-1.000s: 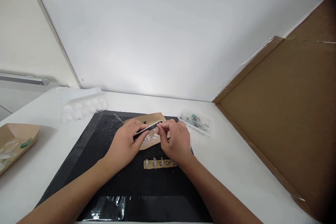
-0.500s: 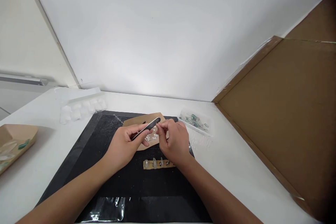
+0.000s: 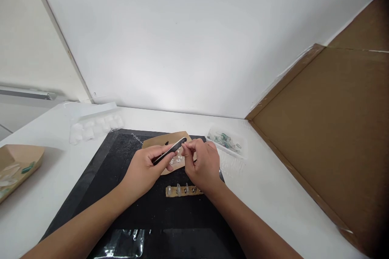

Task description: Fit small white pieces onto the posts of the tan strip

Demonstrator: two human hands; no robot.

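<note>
My left hand (image 3: pixel 145 166) grips a dark nail file (image 3: pixel 170 150) that slants up to the right over the black mat (image 3: pixel 121 194). Its tip meets the pinched fingers of my right hand (image 3: pixel 202 163), which hold a small clear piece too tiny to name. Under both hands lies a brown paper sheet (image 3: pixel 158 139) with several small pale pieces scattered on it. A cardboard strip (image 3: pixel 183 190) carrying several clear nail tips lies just in front of my right wrist.
A clear plastic tray (image 3: pixel 228 141) with greenish pieces sits right of the mat. A white compartment tray (image 3: pixel 94 120) stands at the back left. A brown paper tray (image 3: pixel 18 162) is at the far left. A large cardboard panel (image 3: pixel 331 129) leans on the right.
The file in my left hand tilted up and drew back slightly, then came back against my right fingertips. Both hands stayed over the brown sheet.
</note>
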